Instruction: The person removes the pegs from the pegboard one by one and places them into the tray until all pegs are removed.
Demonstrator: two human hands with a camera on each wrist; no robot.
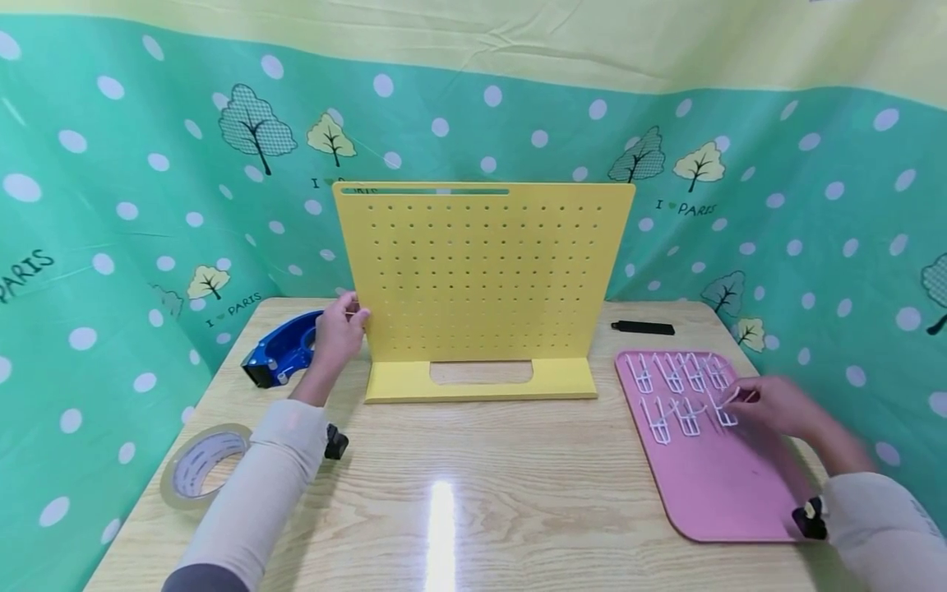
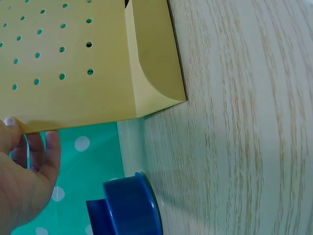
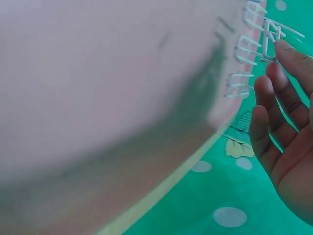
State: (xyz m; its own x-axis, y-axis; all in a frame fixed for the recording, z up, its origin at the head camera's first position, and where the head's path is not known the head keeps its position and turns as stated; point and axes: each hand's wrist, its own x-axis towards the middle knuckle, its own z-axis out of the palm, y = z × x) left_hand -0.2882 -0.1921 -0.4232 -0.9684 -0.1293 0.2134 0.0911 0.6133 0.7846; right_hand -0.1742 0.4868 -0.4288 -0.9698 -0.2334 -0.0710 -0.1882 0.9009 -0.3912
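A yellow pegboard (image 1: 481,279) stands upright on its base in the middle of the table. My left hand (image 1: 339,333) grips the board's left side edge, thumb on the front face and fingers behind, as the left wrist view shows. At the right, my right hand (image 1: 777,404) is over a pink tray (image 1: 728,501). Its thumb and fingertips pinch a white wire pegboard hook (image 3: 270,39), lifted off the tray in the right wrist view. Several more white hooks (image 1: 661,432) lie in two rows at the tray's far end.
Left of the board sits a blue tape dispenser (image 1: 284,349), with a large roll of tape (image 1: 194,473) nearer the front left. A thin black bar (image 1: 644,327) lies behind the tray. A green dotted curtain (image 1: 473,123) encloses the table's back and sides.
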